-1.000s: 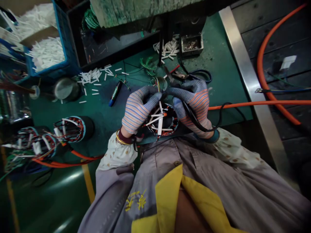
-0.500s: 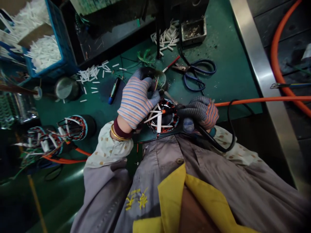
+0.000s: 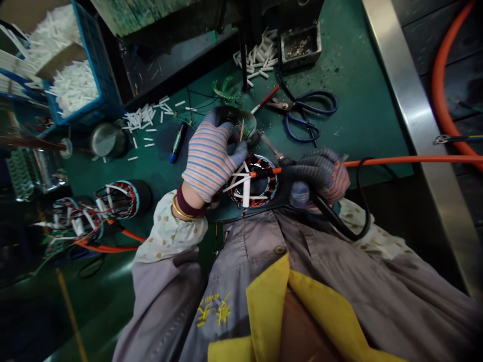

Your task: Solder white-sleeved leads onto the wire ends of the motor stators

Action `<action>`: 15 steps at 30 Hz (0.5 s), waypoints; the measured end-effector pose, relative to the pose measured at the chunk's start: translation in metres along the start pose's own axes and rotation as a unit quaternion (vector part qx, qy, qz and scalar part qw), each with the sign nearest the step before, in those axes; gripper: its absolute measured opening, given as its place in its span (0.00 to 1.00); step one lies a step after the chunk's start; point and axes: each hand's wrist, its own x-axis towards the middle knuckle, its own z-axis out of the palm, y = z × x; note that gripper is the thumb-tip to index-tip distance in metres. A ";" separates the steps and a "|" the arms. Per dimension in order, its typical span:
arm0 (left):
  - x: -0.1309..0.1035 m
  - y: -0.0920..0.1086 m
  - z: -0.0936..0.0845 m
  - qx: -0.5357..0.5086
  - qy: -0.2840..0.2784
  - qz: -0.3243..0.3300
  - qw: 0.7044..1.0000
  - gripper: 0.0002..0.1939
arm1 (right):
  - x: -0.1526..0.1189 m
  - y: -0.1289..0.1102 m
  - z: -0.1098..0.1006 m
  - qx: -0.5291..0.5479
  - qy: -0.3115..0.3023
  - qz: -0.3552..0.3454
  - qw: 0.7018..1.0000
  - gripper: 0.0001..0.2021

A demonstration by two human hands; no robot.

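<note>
In the head view my left hand [image 3: 211, 153], in a striped glove with dark fingertips, pinches thin coloured wires [image 3: 241, 131] at the edge of a small round dish [image 3: 250, 124]. My right hand [image 3: 320, 176], gloved too, grips a soldering iron [image 3: 272, 147] by its handle. The iron's metal tip points up and left, close to the dish and apart from the wires. Between my hands sits a motor stator [image 3: 270, 188] with dark red and black windings. White sleeves [image 3: 246, 191] and an orange cable [image 3: 274, 171] lie across its top.
Blue-handled scissors [image 3: 302, 113] and a red-handled stick [image 3: 266, 98] lie beyond the dish. A marker [image 3: 177, 143] and loose white tubes [image 3: 139, 116] are at left, by a blue crate [image 3: 90, 95]. More stators [image 3: 128, 198] stand left. A metal tray [image 3: 301, 48] sits at the back.
My right hand has moved a little to the right with the soldering iron, baring more of the stator and orange cable. My left hand stays nearly in place at the wires.
</note>
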 end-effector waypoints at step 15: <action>-0.001 0.000 -0.002 0.001 0.026 0.017 1.000 0.14 | 0.035 -0.004 0.020 -0.086 0.045 -0.041 0.994 0.28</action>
